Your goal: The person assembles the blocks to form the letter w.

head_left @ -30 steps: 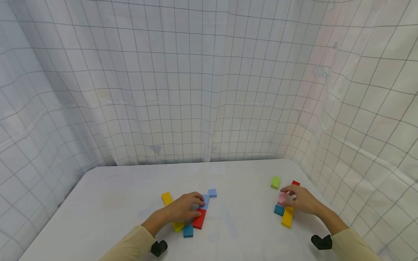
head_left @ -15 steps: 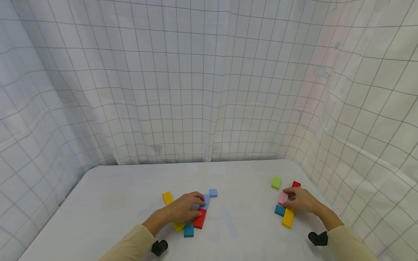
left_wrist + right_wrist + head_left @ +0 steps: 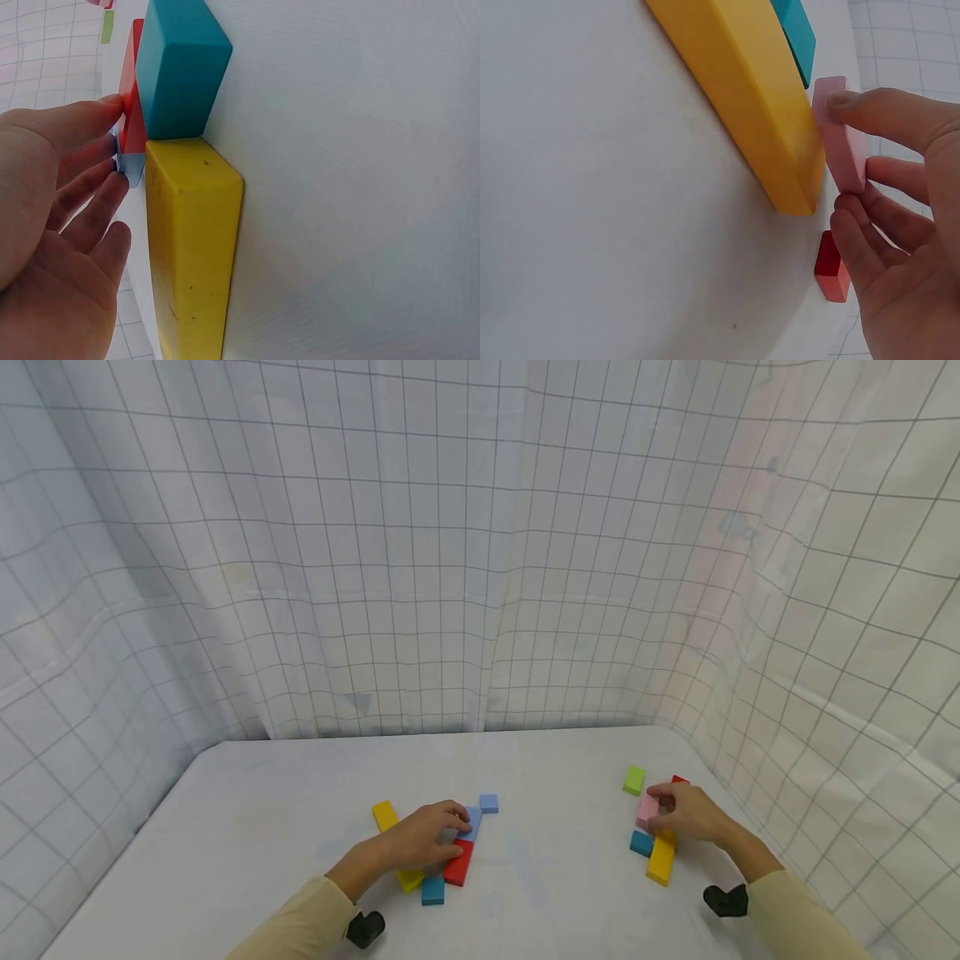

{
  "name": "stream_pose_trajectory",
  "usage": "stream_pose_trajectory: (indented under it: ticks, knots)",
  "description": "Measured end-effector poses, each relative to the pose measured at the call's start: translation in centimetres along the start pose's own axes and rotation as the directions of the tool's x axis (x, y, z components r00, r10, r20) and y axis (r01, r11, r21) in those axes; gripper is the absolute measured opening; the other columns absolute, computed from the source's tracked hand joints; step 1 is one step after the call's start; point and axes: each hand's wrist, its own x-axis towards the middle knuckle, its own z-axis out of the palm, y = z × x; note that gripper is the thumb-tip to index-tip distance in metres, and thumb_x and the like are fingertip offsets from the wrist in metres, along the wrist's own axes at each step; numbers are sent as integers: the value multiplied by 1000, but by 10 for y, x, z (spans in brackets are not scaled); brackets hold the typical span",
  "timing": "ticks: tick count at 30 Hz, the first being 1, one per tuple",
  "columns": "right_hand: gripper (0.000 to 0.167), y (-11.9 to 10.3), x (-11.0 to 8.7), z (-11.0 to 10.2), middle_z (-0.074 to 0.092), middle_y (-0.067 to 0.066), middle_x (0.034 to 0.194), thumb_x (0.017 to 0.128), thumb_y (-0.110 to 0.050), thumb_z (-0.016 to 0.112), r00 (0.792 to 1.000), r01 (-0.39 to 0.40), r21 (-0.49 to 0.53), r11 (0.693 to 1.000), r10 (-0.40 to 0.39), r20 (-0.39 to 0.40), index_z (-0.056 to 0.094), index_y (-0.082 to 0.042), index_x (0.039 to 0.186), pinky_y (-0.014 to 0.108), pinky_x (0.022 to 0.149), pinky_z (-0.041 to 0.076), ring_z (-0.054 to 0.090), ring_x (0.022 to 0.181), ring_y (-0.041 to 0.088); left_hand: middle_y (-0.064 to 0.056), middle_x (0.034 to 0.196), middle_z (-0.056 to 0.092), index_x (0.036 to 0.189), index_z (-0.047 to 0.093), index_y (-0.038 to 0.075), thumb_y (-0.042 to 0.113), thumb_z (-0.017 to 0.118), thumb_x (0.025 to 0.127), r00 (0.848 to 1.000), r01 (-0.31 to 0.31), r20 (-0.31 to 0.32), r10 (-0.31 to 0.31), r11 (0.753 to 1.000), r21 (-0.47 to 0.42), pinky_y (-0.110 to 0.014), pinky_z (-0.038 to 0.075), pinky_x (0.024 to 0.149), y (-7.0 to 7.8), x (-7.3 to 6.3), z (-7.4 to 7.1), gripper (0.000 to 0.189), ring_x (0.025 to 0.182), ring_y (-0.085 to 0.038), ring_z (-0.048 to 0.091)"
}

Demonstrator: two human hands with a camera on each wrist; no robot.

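My right hand (image 3: 690, 812) pinches a pink block (image 3: 844, 142), thumb on its near end and fingers at its far end. Beside it lie an orange-yellow block (image 3: 739, 90), a teal block (image 3: 641, 843) and a red block (image 3: 832, 270), partly behind the hand in the head view. My left hand (image 3: 423, 837) rests with relaxed fingers over another group. Its thumb touches a long red block (image 3: 459, 865), and its fingertips are at a light blue block (image 3: 472, 824). Below the hand are a teal block (image 3: 184, 67) and a yellow block (image 3: 199, 247).
A small blue block (image 3: 489, 803) stands just beyond the left group. On the right, a lime green block (image 3: 633, 779) lies past the pink one. An orange-yellow block (image 3: 385, 814) shows left of my left hand. Gridded white curtains (image 3: 480, 568) enclose the white table (image 3: 300, 785).
My right thumb and fingers have closed on the pink block and shifted it slightly away from me, leaving a small gap to the teal block. My left hand has stayed in place.
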Motion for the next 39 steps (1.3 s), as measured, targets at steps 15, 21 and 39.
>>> stream_pose_trajectory:
  ticks: [15, 21, 39]
  knots:
    - [58, -42, 13, 11, 62, 16, 132, 86, -18, 83, 986, 149, 57, 987, -152, 71, 63, 3, 135, 50, 100, 52, 59, 120, 38, -6, 135, 58, 126, 73, 5, 15, 76, 96, 1000, 9, 3, -9, 1000, -4, -50, 45, 109, 2, -1, 0, 32, 129, -29, 53]
    - [56, -65, 23, 25, 62, 15, 134, 87, -16, 82, 953, 276, 85, 957, -284, 104, 62, 4, 136, 50, 102, 50, 59, 120, 35, -6, 136, 58, 126, 73, 6, 16, 76, 96, 1000, 22, 3, -22, 1000, 0, -48, 45, 109, 2, 0, 1, 31, 130, -29, 53]
    - [56, -106, 38, 54, 60, 10, 136, 87, -15, 81, 919, 325, 115, 939, -342, 196, 61, -1, 138, 46, 103, 51, 57, 122, 32, -5, 135, 59, 125, 74, 7, 16, 77, 96, 1000, 26, 7, -26, 1000, 7, -48, 45, 109, 1, 1, 0, 31, 129, -28, 53]
